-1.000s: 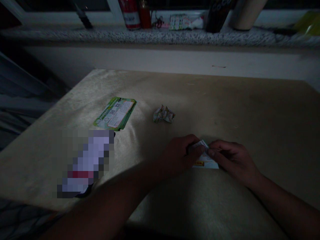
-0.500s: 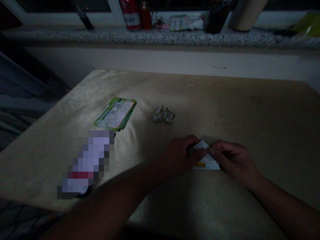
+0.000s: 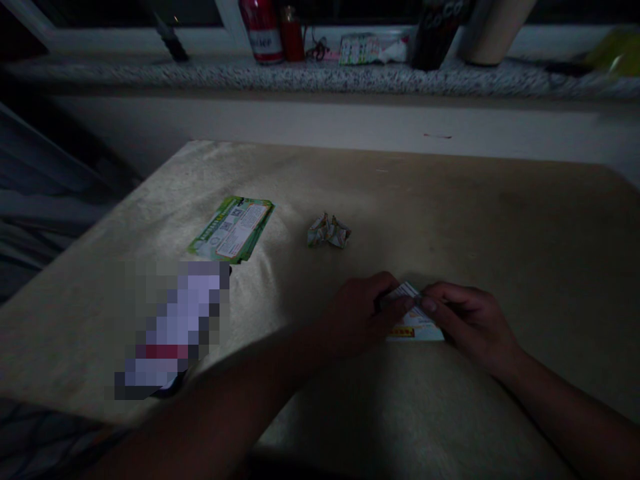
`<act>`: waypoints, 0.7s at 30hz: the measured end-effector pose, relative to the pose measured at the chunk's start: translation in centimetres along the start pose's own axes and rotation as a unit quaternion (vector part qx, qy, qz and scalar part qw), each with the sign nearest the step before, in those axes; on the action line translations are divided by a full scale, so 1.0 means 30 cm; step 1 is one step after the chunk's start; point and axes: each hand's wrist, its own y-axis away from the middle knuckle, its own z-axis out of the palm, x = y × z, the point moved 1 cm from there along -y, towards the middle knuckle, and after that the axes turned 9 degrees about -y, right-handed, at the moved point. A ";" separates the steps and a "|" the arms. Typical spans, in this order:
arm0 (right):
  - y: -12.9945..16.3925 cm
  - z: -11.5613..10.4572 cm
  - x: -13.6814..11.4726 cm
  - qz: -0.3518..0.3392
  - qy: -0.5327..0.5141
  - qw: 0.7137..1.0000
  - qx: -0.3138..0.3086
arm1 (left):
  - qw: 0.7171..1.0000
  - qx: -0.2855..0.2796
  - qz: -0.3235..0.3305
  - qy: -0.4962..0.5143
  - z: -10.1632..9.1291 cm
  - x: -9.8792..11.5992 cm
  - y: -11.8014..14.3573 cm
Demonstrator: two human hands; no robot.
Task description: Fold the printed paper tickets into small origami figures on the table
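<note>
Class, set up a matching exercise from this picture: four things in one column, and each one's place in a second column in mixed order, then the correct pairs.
Things
1. small paper
2. crumpled paper
3. green leaflets
4. red can

Places
A. on the stone ledge
B. between the left hand and right hand
C. flat on the table's left part
D. alone at mid-table

Pairs: 1-B, 2-D, 3-C, 4-A

Dim room, single pool of light on tabletop.
Beige table (image 3: 450, 220) lit near its middle, edges in shadow. Pale wall (image 3: 300, 123) behind; speckled stone sill (image 3: 200, 72) under a dark window (image 3: 100, 10).
</note>
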 end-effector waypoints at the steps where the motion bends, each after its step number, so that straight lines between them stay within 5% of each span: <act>1: 0.000 0.000 0.000 0.000 -0.001 1.000 0.000 | 1.000 0.000 0.001 0.003 0.000 -0.001 0.000; 21: 0.003 -0.004 0.004 0.024 0.005 1.000 -0.008 | 1.000 -0.003 -0.003 -0.011 -0.003 0.004 0.000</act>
